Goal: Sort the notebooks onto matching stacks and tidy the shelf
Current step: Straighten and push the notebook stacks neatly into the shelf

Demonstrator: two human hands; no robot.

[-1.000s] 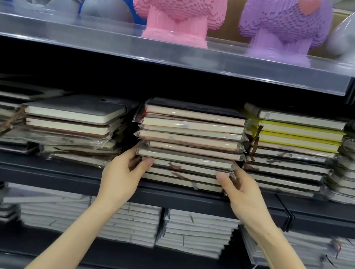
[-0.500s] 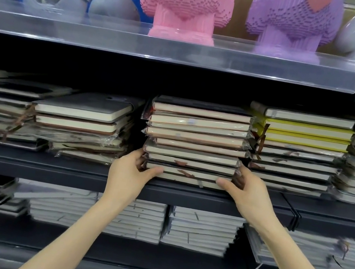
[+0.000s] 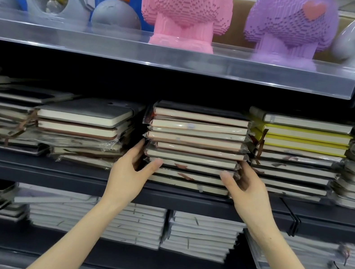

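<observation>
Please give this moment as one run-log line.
phase: tidying | left hand: holds notebook stack left side | right hand: holds its right side | shelf: stack rests on it

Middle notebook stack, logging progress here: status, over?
Left hand, right hand clasp middle stack at lower corners. Stack on shelf, edges uneven. Slumped stack close left, yellow-banded stack close right.
</observation>
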